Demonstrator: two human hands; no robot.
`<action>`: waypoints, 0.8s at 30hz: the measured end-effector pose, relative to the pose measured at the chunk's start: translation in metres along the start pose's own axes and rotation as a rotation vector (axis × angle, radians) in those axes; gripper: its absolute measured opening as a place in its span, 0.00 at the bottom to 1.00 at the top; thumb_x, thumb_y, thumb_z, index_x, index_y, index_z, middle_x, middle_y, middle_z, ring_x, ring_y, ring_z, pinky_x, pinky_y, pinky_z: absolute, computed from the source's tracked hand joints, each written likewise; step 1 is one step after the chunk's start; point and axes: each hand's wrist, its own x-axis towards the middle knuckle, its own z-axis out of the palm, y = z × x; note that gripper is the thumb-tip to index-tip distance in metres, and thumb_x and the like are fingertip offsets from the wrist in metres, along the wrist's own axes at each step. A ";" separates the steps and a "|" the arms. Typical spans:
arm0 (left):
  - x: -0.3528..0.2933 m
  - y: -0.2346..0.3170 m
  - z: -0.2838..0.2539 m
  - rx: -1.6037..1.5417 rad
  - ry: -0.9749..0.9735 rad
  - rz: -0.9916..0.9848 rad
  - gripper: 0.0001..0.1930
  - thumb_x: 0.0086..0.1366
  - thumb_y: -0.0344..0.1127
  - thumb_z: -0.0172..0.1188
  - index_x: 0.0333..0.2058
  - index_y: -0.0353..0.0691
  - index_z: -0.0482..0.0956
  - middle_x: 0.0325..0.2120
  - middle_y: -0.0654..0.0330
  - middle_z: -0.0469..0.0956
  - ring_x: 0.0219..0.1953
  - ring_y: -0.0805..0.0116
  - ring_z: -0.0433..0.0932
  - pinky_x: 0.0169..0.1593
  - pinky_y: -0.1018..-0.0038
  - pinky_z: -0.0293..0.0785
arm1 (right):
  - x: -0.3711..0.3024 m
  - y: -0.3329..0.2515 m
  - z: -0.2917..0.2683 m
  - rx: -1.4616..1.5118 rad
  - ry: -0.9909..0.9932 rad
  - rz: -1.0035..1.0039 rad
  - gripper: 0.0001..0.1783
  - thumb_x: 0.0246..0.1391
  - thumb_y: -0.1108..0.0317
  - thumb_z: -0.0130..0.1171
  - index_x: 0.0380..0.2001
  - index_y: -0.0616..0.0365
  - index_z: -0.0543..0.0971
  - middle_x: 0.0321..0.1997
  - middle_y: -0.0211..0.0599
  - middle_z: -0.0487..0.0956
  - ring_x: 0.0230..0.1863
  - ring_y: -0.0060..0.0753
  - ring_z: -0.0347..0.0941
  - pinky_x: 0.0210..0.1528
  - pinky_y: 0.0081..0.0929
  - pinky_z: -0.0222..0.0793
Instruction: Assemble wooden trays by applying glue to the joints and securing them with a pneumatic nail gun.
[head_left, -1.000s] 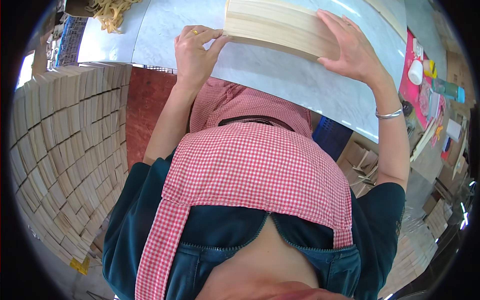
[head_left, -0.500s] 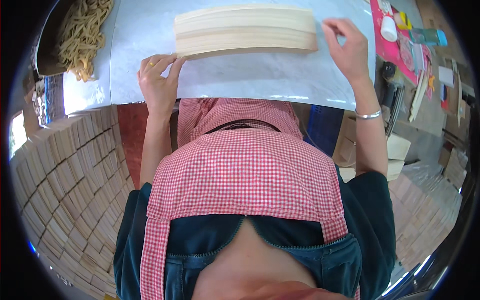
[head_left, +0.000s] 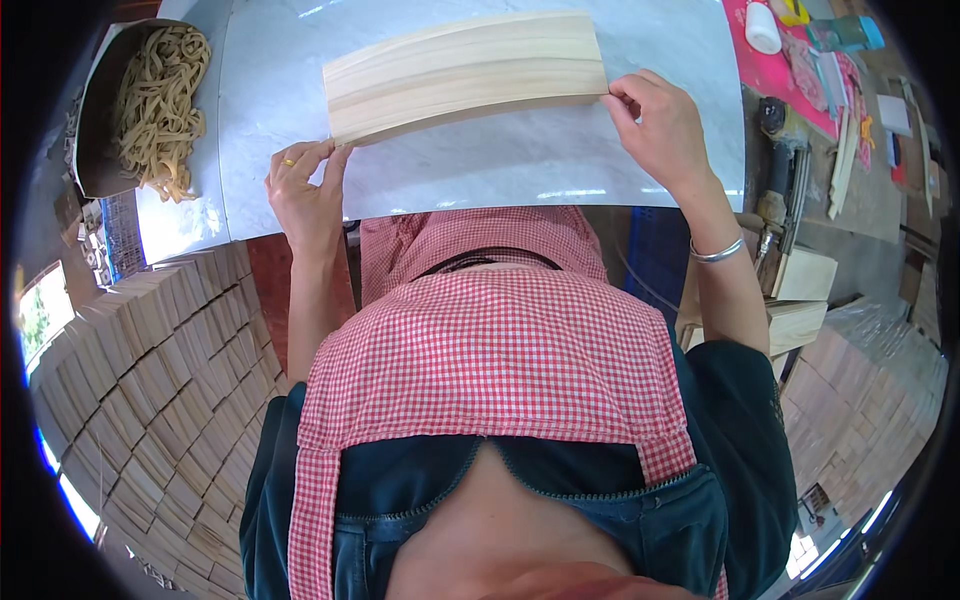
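Note:
A pale wooden board [head_left: 465,75], long and thin with grain running lengthwise, lies across the white marbled table [head_left: 480,170], its right end angled slightly away from me. At its near left corner my left hand [head_left: 305,195] grips the edge between thumb and fingers, a ring on one finger. My right hand [head_left: 660,130], with a silver bangle at the wrist, pinches the near right corner, fingers curled. A strip of shadow runs beneath the near edge, and I cannot tell how far that edge is off the tabletop.
A dark open container of tangled tan bands [head_left: 165,110] sits at the far left. Right of the table, a pink surface [head_left: 765,70] holds a white bottle [head_left: 762,28] and a teal bottle [head_left: 846,34]. Stacked wooden pieces stand at left [head_left: 150,390] and right [head_left: 860,400].
My right hand has come down and inward onto the board's near right corner. The board has shifted left and tilted, and my left hand has moved slightly nearer with its corner.

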 end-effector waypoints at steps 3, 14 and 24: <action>0.000 0.000 0.000 0.009 -0.003 -0.003 0.09 0.57 0.36 0.74 0.35 0.41 0.90 0.33 0.65 0.84 0.43 0.69 0.76 0.54 0.69 0.66 | 0.003 -0.001 -0.002 -0.020 -0.009 -0.029 0.01 0.53 0.75 0.63 0.29 0.62 0.81 0.26 0.30 0.78 0.22 0.28 0.66 0.28 0.24 0.64; 0.000 0.003 0.001 0.095 0.037 0.093 0.07 0.56 0.35 0.74 0.33 0.40 0.89 0.32 0.65 0.83 0.41 0.68 0.76 0.53 0.69 0.67 | 0.009 -0.001 -0.004 -0.008 -0.050 -0.060 0.02 0.52 0.77 0.61 0.26 0.62 0.80 0.24 0.30 0.75 0.22 0.29 0.65 0.27 0.25 0.62; 0.007 -0.012 -0.010 -0.128 -0.046 -0.045 0.08 0.60 0.30 0.69 0.38 0.37 0.88 0.34 0.61 0.84 0.45 0.66 0.78 0.54 0.68 0.69 | 0.001 0.001 0.001 0.131 0.003 -0.025 0.01 0.56 0.76 0.61 0.30 0.61 0.79 0.23 0.29 0.75 0.22 0.26 0.66 0.29 0.23 0.64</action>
